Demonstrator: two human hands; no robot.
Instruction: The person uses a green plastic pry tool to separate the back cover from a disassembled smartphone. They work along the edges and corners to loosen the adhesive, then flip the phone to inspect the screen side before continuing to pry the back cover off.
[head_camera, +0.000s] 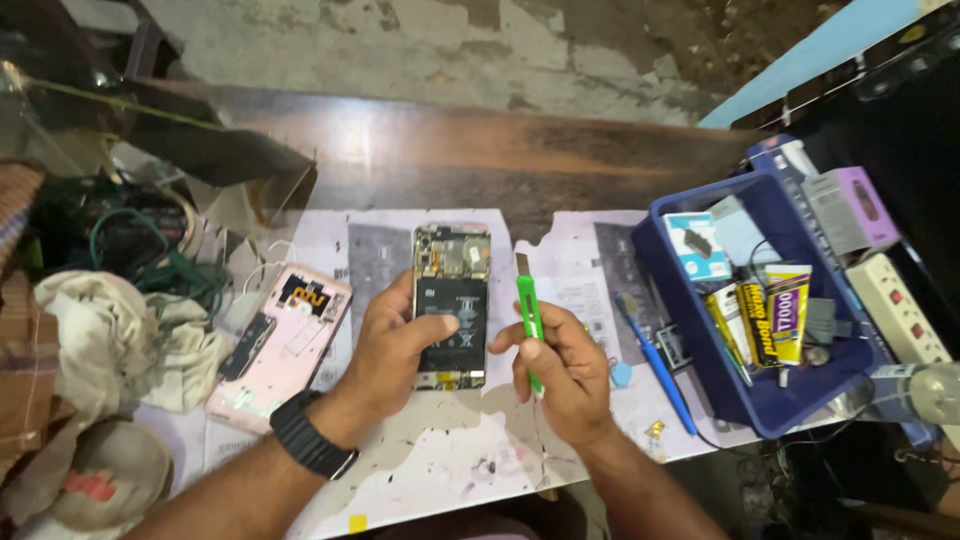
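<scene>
Head view showed my left hand (395, 340) wrapped around an opened phone (452, 305), thumb pressed on its exposed battery. My right hand (565, 370) was closed on a green cutter (529, 320), held upright just right of the phone, not touching it. Left of that grip lay a pink back cover (282, 345) on the paper-covered table (440, 460); right of the cutter sat a blue brush (655, 360) and blue bin (770, 410).

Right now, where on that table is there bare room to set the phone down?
Free: the paper-covered strip near the front edge, between the forearms, and the bare wood beyond the opened phone. Crowded: the blue bin on the right; the pink back cover and rags on the left.
</scene>
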